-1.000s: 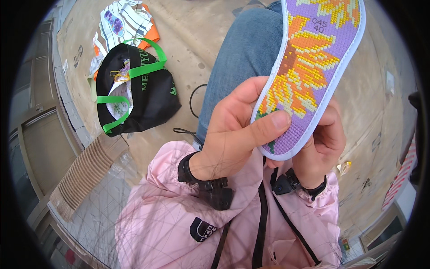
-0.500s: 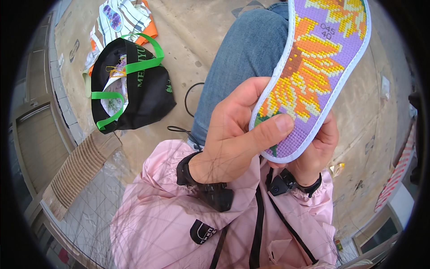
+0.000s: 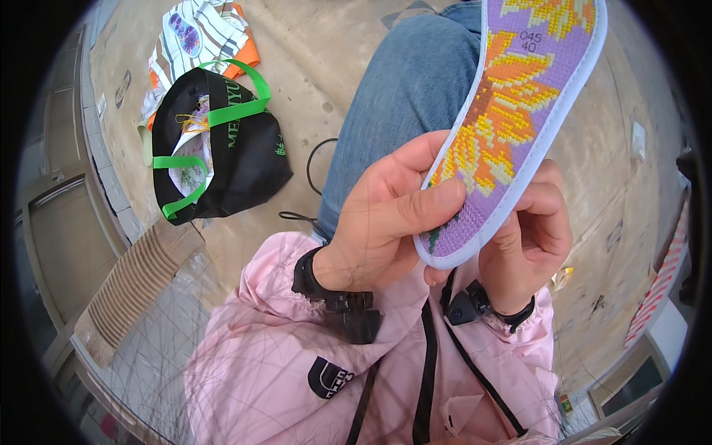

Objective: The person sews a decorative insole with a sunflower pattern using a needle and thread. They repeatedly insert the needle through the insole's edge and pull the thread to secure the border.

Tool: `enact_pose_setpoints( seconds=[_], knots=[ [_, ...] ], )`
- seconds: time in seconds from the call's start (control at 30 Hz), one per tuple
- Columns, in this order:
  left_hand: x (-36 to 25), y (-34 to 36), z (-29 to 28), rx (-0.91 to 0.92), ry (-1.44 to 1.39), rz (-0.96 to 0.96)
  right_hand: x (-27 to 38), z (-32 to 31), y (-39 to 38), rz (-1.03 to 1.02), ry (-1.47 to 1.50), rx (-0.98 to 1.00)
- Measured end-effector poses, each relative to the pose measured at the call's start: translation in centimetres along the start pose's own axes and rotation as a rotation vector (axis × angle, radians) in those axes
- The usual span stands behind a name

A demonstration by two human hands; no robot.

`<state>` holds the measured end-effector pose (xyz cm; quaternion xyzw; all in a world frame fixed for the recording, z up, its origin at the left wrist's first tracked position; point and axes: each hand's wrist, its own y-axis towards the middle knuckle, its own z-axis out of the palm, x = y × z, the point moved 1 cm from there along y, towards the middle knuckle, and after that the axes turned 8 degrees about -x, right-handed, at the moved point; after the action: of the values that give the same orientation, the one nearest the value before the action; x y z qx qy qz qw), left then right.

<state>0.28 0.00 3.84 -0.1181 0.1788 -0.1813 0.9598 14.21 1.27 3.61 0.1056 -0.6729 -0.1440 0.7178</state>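
In front of the blue jeans (image 3: 400, 96), holding a stitched insole (image 3: 506, 122) by its round end with the left hand (image 3: 389, 215), with thumb on top. With the right hand (image 3: 530, 245) curled by the edge (too hidden to tell if pinching). Looks light, bendy and bumpy, likely not slippery. Best to pinch by the pale rim (image 3: 445, 261), clear of the flower stitches (image 3: 523, 96).

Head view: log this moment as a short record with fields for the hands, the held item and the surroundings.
Held item: purple insole, stitched yellow-orange flowers, pale edging
Left hand: grips the insole's near end, thumb on the patterned face
Right hand: at the insole's right edge, fingers curled; contact unclear
Floor, left: open black bag with green handles
Beyond bag: striped cloth, patterned insole-shaped piece on it
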Motion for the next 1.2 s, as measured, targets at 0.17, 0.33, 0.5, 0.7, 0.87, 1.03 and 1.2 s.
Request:
enact_pose_setpoints(
  seconds=[0.17, 0.33, 0.5, 0.7, 0.87, 1.03, 1.2],
  knots=[
    [0.5, 0.4, -1.4, 0.148, -0.539, -0.399, 1.6, 0.6, 0.4, -0.162, -0.166, 0.058],
    [1.5, 0.6, -2.3, 0.213, -0.709, -0.477, 2.4, 0.8, 0.6, -0.215, -0.250, 0.111],
    [1.9, 0.7, -2.5, 0.254, -0.746, -0.469, 2.5, 0.8, 0.7, -0.223, -0.259, 0.079],
    [2.1, 1.0, -2.8, 0.307, -0.740, -0.460, 2.4, 0.9, 0.6, -0.217, -0.270, 0.059],
    [1.9, 0.9, -2.6, 0.277, -0.723, -0.470, 2.4, 0.8, 0.6, -0.224, -0.281, 0.061],
    [1.6, 0.8, -2.4, 0.258, -0.687, -0.468, 2.5, 0.9, 0.7, -0.240, -0.281, 0.072],
    [0.2, 0.6, -1.1, 0.109, -0.289, -0.289, 2.3, 0.4, 0.8, -0.225, -0.310, 0.094]
  ],
)
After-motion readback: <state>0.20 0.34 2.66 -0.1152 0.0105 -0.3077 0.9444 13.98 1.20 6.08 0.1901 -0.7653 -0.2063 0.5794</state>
